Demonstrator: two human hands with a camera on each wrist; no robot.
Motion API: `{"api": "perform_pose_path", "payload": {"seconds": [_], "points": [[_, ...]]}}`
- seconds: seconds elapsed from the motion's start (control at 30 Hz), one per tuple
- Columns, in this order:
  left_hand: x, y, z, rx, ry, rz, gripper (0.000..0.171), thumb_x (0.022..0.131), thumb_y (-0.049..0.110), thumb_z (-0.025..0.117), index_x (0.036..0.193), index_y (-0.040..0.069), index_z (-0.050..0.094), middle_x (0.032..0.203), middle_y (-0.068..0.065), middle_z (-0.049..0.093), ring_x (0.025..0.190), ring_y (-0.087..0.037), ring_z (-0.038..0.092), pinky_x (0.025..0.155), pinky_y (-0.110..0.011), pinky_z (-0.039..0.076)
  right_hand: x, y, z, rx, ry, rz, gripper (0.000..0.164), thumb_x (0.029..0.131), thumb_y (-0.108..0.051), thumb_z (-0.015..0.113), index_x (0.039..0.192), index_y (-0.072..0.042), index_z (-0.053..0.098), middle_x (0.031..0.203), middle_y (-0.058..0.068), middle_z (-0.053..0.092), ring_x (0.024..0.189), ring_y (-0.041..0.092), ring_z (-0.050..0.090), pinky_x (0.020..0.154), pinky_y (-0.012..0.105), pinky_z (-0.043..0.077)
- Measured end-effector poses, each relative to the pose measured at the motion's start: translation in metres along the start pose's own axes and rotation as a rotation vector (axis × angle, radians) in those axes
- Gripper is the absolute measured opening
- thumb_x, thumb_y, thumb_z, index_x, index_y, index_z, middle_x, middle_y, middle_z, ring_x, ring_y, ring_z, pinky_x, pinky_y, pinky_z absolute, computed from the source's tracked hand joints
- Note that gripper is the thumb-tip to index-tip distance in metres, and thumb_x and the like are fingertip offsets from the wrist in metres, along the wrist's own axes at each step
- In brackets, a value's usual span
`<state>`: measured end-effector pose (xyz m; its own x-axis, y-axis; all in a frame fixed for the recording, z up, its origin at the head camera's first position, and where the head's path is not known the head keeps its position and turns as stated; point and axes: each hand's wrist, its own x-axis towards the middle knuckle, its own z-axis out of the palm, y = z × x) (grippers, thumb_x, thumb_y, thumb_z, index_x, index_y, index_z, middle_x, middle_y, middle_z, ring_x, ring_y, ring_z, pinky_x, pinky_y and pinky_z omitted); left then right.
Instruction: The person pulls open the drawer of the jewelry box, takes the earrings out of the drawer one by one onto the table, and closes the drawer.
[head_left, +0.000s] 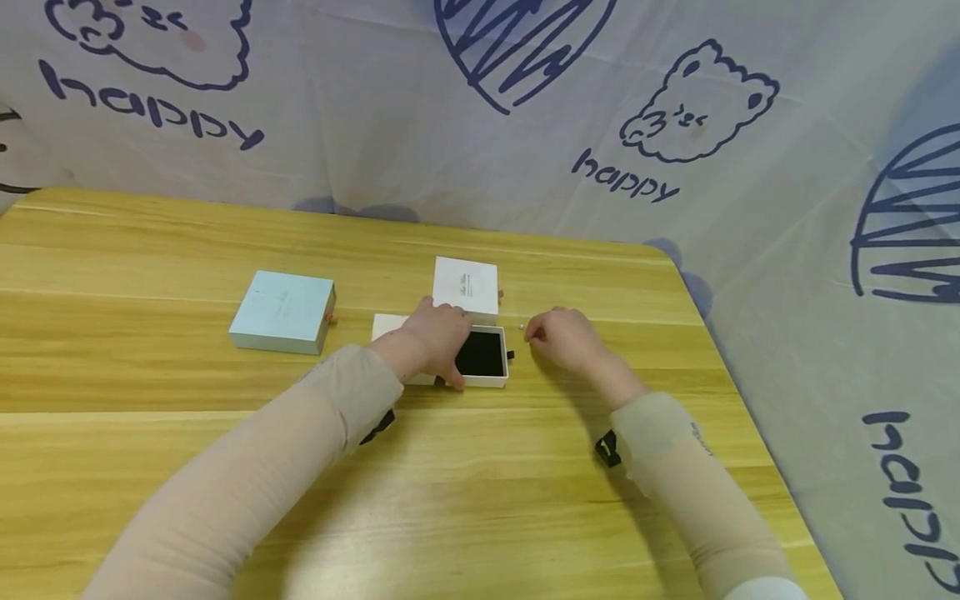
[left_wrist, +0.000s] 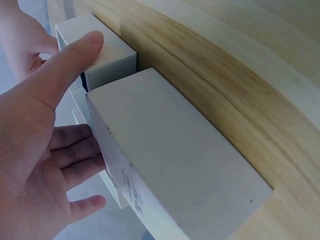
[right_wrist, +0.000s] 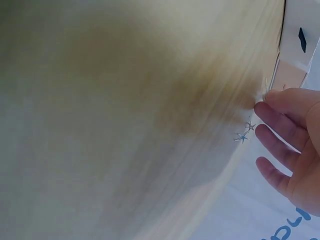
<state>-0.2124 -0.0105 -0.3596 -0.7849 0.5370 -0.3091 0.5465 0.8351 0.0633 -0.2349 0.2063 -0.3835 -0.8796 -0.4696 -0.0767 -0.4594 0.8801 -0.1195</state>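
Toward the table's middle lies a white drawer-style jewellery box; its drawer (head_left: 487, 382), lined in black, is pulled out to the right of the sleeve (head_left: 387, 324). My left hand (head_left: 437, 335) grips the box across the join, thumb on the drawer's near side in the left wrist view, other fingers against the far side. To the right, my right hand (head_left: 567, 340) pinches a small silvery jewellery piece (right_wrist: 266, 89) between thumb and index finger; its shape is partly hidden. Two small star-shaped jewellery pieces (right_wrist: 243, 137) lie beside those fingers in the right wrist view.
Just behind the drawer stands a closed white box (head_left: 467, 283) with printed lettering. A light blue box (head_left: 282, 310) sits farther left. The wooden table (head_left: 487, 500) ends at a printed cloth (head_left: 375, 125) behind and on the right.
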Motion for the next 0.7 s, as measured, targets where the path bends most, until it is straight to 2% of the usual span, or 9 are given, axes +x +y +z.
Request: {"api": "perform_pose_path", "payload": {"seconds": [0.37,0.57,0.7], "points": [[0.000,0.001,0.001,-0.005,-0.006,0.001,0.078,0.071,0.053,0.075,0.127,0.004,0.052,0.124,-0.008,0.057,0.114,-0.024,0.051,0.104,-0.045,0.033,-0.001,-0.003,-0.003,0.005,0.036,0.022,0.017,0.090,-0.016,0.059,0.096,-0.007,0.072,0.093,0.007,0.073,0.087,0.024,0.063,0.087,0.041,0.048],[-0.001,0.001,-0.001,-0.005,-0.006,0.004,0.081,0.071,0.054,0.074,0.129,0.003,0.050,0.126,-0.009,0.056,0.116,-0.025,0.051,0.105,-0.046,0.032,-0.002,-0.013,-0.012,0.118,0.034,0.034,0.024,0.092,-0.026,0.058,0.103,-0.007,0.070,0.099,0.007,0.071,0.095,0.025,0.064,0.090,0.041,0.049],[0.000,0.001,-0.001,0.000,-0.001,0.007,0.080,0.071,0.053,0.075,0.128,0.003,0.050,0.125,-0.009,0.056,0.116,-0.024,0.051,0.105,-0.046,0.033,-0.002,-0.025,-0.017,0.194,-0.034,-0.010,0.040,0.091,-0.038,0.059,0.116,-0.007,0.063,0.111,0.009,0.067,0.104,0.027,0.062,0.092,0.042,0.048]]}}
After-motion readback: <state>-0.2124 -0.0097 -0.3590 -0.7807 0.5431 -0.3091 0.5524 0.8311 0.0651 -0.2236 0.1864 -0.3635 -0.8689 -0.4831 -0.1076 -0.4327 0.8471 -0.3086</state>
